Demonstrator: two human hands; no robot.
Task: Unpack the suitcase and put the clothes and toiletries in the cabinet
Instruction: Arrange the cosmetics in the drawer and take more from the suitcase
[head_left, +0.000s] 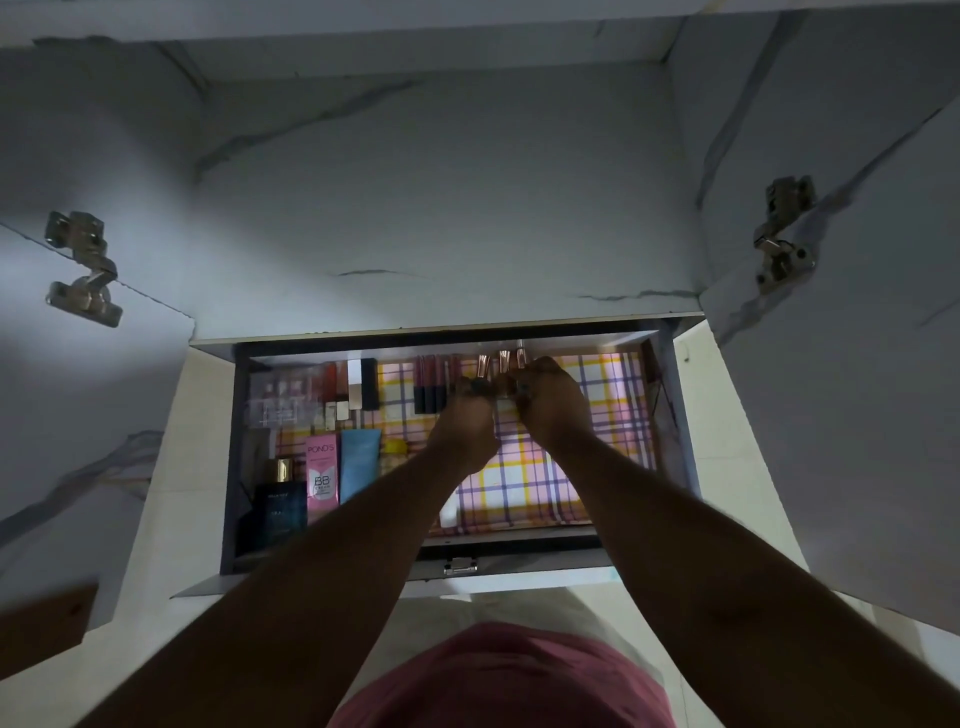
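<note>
Nearest the camera is a maroon garment (498, 680) at the person's waist, and both forearms reach out over an open drawer (332, 569) of the cabinet. The left hand (467, 415) and right hand (550, 400) curl their fingers round small rose-gold-capped tubes (501, 364) at the far edge, beside dark lipsticks (431, 384). A pink cream tube (321, 480), a blue tube (358, 462) and a perfume bottle (278, 506) already lie at near left, so toiletries seem largely placed. No suitcase or clothes are in view.
</note>
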